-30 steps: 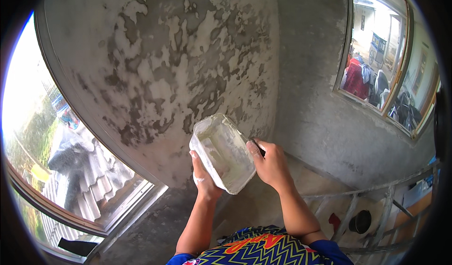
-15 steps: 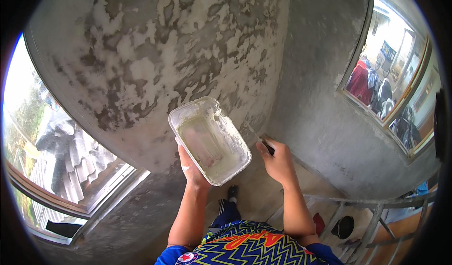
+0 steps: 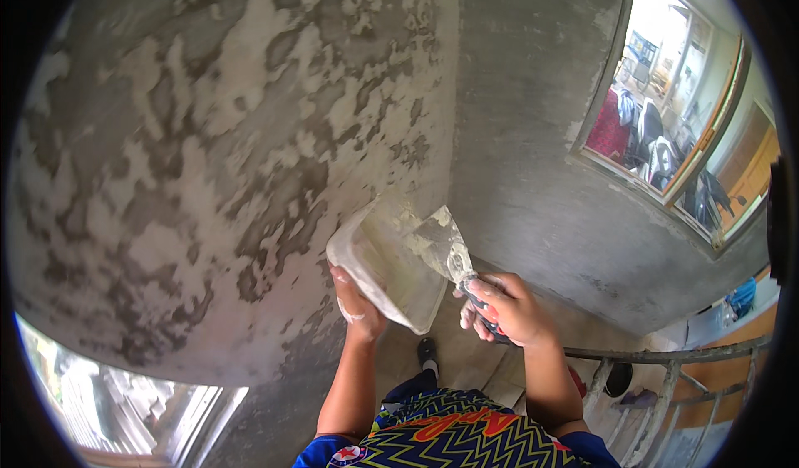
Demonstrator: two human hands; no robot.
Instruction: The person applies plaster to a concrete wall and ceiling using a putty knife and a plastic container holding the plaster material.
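Observation:
My left hand [image 3: 359,302] grips a white plastic tub [image 3: 349,252] by its left side, the fingers going round and under it. Pale, creamy filler is smeared over the tub's inside, and the tub is tilted. In my right hand [image 3: 509,308] is a putty knife [image 3: 441,239], held by its dark handle. Its broad blade, coated with the same filler, reaches over the tub's right edge; I cannot tell if it touches. White smears mark both hands. Beyond them stands a grey wall [image 3: 250,135] with patchy, lighter filler across it.
A plain grey wall [image 3: 533,135] meets the patchy one in a corner ahead. A framed window [image 3: 666,110] is at the upper right, another window [image 3: 125,410] at the lower left. Metal railing [image 3: 666,356] runs along the lower right, with a black round object [image 3: 617,378] near it.
My view has turned left. The tub has tipped over to one side, and the putty knife has come up from beside it to the tub's edge, its blade now plainly visible.

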